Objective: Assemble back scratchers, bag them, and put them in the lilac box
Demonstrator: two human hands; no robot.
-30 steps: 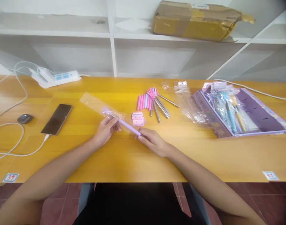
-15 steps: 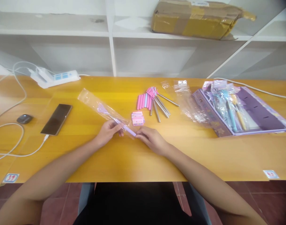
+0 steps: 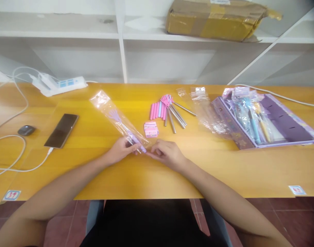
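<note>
My left hand [image 3: 124,149] is closed on a clear plastic bag [image 3: 101,100] with a purple back scratcher [image 3: 132,136] inside, its claw end toward the upper left. My right hand [image 3: 167,153] is at the bag's lower right end, fingers curled and one fingertip reaching to the purple handle's end; whether it pinches the bag's edge is too small to tell. Beyond the hands lie pink cards [image 3: 151,129], a row of pink and blue handles [image 3: 157,110], and metal rods with pink claw heads [image 3: 167,100].
Clear bags [image 3: 204,109] lie right of the rods, beside an open purple box [image 3: 249,146] holding bagged items. At left are a phone [image 3: 61,131], a black case [image 3: 26,130], white cables and a power strip [image 3: 66,85]. A taped carton [image 3: 216,22] sits on the shelf.
The bag and back scratcher have turned to a steeper slant, and the handle now sits deeper inside the bag. My right hand's fingers have curled more, with one finger extended at the handle's end.
</note>
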